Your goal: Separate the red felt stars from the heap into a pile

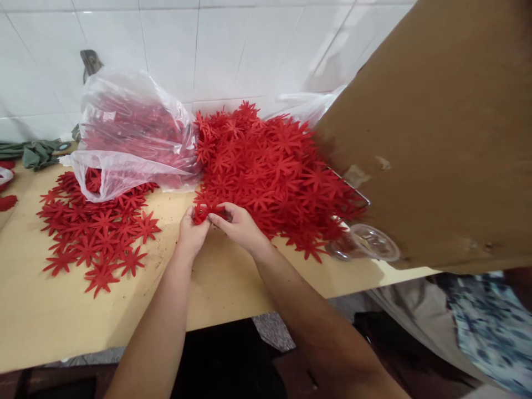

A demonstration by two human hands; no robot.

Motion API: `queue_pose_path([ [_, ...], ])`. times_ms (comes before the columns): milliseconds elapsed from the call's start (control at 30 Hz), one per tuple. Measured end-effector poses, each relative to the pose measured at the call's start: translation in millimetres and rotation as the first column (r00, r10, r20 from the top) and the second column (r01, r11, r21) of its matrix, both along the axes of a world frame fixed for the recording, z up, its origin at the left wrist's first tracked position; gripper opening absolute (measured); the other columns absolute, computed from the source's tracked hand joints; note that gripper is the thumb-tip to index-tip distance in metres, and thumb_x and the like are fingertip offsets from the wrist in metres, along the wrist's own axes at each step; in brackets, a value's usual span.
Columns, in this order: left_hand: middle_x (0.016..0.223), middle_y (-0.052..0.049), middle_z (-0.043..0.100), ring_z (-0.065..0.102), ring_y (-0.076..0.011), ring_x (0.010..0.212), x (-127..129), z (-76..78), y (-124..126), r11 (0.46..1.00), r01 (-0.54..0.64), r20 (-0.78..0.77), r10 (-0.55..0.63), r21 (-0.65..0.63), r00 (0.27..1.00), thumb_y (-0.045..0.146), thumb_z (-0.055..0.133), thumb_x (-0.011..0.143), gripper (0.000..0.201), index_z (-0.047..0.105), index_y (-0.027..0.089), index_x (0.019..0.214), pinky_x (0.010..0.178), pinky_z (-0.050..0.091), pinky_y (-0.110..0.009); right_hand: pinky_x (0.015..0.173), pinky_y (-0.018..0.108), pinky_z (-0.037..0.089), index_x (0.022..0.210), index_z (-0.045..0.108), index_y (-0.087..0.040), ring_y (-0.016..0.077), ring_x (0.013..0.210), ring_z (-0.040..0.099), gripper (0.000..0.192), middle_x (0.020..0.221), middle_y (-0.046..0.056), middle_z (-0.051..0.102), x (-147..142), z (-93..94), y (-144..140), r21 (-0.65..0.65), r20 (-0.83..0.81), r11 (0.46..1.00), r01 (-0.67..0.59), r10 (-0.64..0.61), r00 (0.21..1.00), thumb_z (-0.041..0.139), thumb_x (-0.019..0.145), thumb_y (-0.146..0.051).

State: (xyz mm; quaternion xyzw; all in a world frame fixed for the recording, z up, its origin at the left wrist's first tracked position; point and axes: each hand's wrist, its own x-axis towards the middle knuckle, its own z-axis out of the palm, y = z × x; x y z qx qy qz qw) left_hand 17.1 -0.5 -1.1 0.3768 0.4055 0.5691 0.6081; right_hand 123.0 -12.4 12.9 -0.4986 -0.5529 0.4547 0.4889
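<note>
Close together above the table's middle, my left hand and my right hand both pinch a red star-shaped petal cutout. Its finer shape is partly covered by my fingers. Just beyond them rises a large heap of red petal cutouts, each with several narrow points. To the left, a smaller spread of similar cutouts lies flat on the table. A clear plastic bag full of red pieces slumps behind that spread, its mouth toward me.
A big brown cardboard sheet stands at the right. A clear plastic cup lies tipped at its foot. Dark green cloth sits at the far left of the wooden table. White wall tiles close off the back.
</note>
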Motion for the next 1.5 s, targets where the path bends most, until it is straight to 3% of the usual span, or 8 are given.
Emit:
queue_pose_path([
  [167,0.071,0.002,0.060,0.051,-0.0085,0.063,-3.2,0.7,-2.3,0.999,0.024,-0.063,-0.027,-0.048,0.998,0.018,0.065,0.055,0.023,0.057,0.016,0.077,0.063,0.040,-0.023,0.048,0.022,0.032,0.058,0.046,-0.018,0.0071,0.048,0.039,0.025,0.050,-0.005,0.043,6.2,-6.5,6.7,0.036,0.041,0.997,0.062,-0.064,0.997,0.056,0.068,-0.038],
  [300,0.080,-0.002,0.062,0.052,-0.0103,0.067,-5.9,5.6,-4.8,0.996,0.050,-0.074,-0.056,-0.080,0.996,0.029,0.061,0.063,0.023,0.063,0.017,0.082,0.060,0.040,-0.024,0.045,0.022,0.027,0.060,0.045,-0.019,0.0069,0.045,0.036,0.026,0.049,-0.006,0.040,15.3,-3.7,7.2,0.048,0.098,0.987,0.152,-0.156,0.983,0.051,0.071,-0.040],
  [467,0.071,0.000,0.061,0.050,-0.0087,0.063,-3.6,9.7,-7.2,0.992,0.041,-0.056,-0.048,-0.115,0.997,0.032,0.069,0.056,0.028,0.065,0.016,0.079,0.061,0.039,-0.023,0.046,0.022,0.027,0.058,0.042,-0.019,0.0070,0.046,0.035,0.030,0.048,-0.006,0.038,16.5,-5.0,5.0,0.090,0.188,0.984,0.151,-0.165,0.968,0.046,0.076,-0.043],
  [633,0.069,0.000,0.061,0.050,-0.0074,0.060,-1.7,10.6,-8.6,0.992,0.107,-0.035,-0.110,-0.069,0.993,0.036,0.072,0.051,0.034,0.063,0.015,0.077,0.062,0.038,-0.023,0.045,0.022,0.027,0.057,0.039,-0.019,0.0061,0.045,0.034,0.032,0.048,-0.006,0.037,10.2,-7.1,5.1,0.087,0.151,0.989,0.115,-0.128,0.980,0.046,0.076,-0.043],
  [800,0.060,0.004,0.056,0.047,-0.0052,0.055,0.7,-0.7,-3.0,0.998,0.062,-0.027,-0.062,-0.011,0.998,0.027,0.071,0.052,0.026,0.056,0.014,0.068,0.063,0.038,-0.022,0.047,0.022,0.033,0.071,0.046,-0.019,0.0072,0.049,0.042,0.025,0.057,-0.005,0.047,4.3,-5.8,5.3,0.084,-0.014,0.991,0.103,-0.102,0.995,0.056,0.066,-0.041],
  [933,0.057,0.005,0.054,0.046,-0.0045,0.052,0.0,-2.6,-0.7,0.997,0.066,-0.059,-0.068,-0.033,0.996,0.025,0.070,0.054,0.023,0.054,0.014,0.067,0.060,0.038,-0.021,0.047,0.022,0.032,0.066,0.049,-0.017,0.0071,0.048,0.040,0.027,0.053,-0.004,0.046,3.1,-3.4,5.1,0.055,-0.004,0.992,0.111,-0.111,0.994,0.055,0.066,-0.043],
  [1200,0.055,0.005,0.052,0.045,-0.0042,0.050,-3.4,9.9,-6.9,0.999,0.022,-0.070,-0.024,-0.036,0.997,0.037,0.068,0.058,0.027,0.058,0.015,0.071,0.057,0.037,-0.020,0.043,0.021,0.021,0.052,0.028,-0.020,0.0050,0.046,0.024,0.041,0.048,-0.007,0.025,9.2,-4.9,4.8,0.159,0.163,0.958,0.240,-0.265,0.950,0.048,0.075,-0.048],
  [1500,0.060,0.004,0.057,0.050,-0.0061,0.058,-1.0,5.3,-4.5,0.999,0.048,-0.012,-0.048,0.004,0.999,0.033,0.074,0.048,0.028,0.061,0.015,0.065,0.063,0.040,-0.022,0.043,0.021,0.032,0.060,0.048,-0.017,0.0060,0.045,0.037,0.047,0.051,-0.004,0.044,0.5,4.5,-1.4,0.017,0.001,0.999,-0.050,0.050,0.999,0.045,0.068,-0.064],
])
